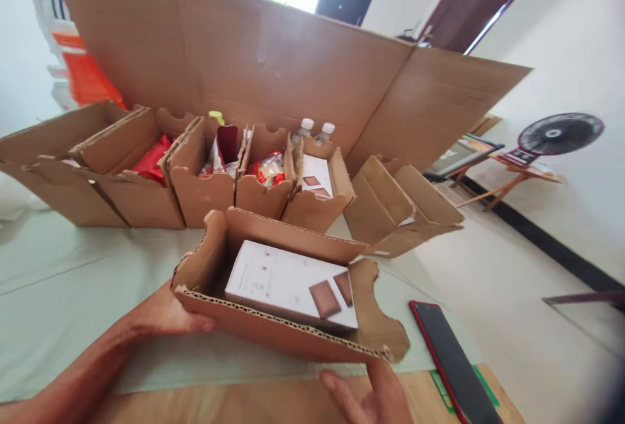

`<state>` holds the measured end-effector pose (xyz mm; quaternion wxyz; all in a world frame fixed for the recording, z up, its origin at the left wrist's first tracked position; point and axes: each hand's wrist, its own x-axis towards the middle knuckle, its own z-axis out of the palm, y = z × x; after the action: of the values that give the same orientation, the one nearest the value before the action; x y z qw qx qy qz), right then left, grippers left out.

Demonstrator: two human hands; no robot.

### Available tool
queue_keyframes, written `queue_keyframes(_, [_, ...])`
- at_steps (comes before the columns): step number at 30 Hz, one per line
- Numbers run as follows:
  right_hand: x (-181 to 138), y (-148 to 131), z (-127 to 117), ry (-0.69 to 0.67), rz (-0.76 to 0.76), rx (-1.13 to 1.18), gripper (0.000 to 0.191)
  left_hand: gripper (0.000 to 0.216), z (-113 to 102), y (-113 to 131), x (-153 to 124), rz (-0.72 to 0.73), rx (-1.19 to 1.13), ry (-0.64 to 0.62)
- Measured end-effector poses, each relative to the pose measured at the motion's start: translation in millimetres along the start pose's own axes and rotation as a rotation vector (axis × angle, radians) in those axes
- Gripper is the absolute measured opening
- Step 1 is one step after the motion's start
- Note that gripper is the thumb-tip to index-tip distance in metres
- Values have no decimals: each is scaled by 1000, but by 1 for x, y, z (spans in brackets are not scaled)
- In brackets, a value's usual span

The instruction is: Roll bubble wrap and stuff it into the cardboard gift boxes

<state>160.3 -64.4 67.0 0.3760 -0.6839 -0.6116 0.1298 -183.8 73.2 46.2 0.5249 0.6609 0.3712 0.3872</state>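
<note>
An open cardboard tray [273, 329] stands close in front of me, with a white box [288, 281] printed with brown rectangles lying inside. My left hand [168, 316] grips the tray's left near corner, fingers curled against the wall. My right hand [374, 395] is under the tray's right near corner, fingers partly spread, touching or just below the cardboard. Behind stands a row of similar trays [205, 189] holding red packets, snack bags, a white box [316, 175] and two bottles [312, 131].
A large unfolded cardboard sheet [254, 53] stands upright behind the row. An empty tray [400, 209] lies at the right. A red-edged phone [452, 359] lies on the table [73, 281] by my right hand. A fan [559, 134] and low stand are on the floor beyond.
</note>
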Motion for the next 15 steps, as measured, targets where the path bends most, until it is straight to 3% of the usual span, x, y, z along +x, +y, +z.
queue_keyframes(4, [47,-15,-10,-59,-128,48,34,81,8,1,4,-26,108,84])
queue_keyframes(8, [86,-11,-8,68,-163,138,30,95,22,7,31,-5,27,207])
queue_keyframes(11, [92,3,10,100,-89,155,29,93,35,9,48,-50,-67,279])
queue_keyframes(15, [83,26,34,-34,26,180,34,66,53,-2,46,-175,38,292])
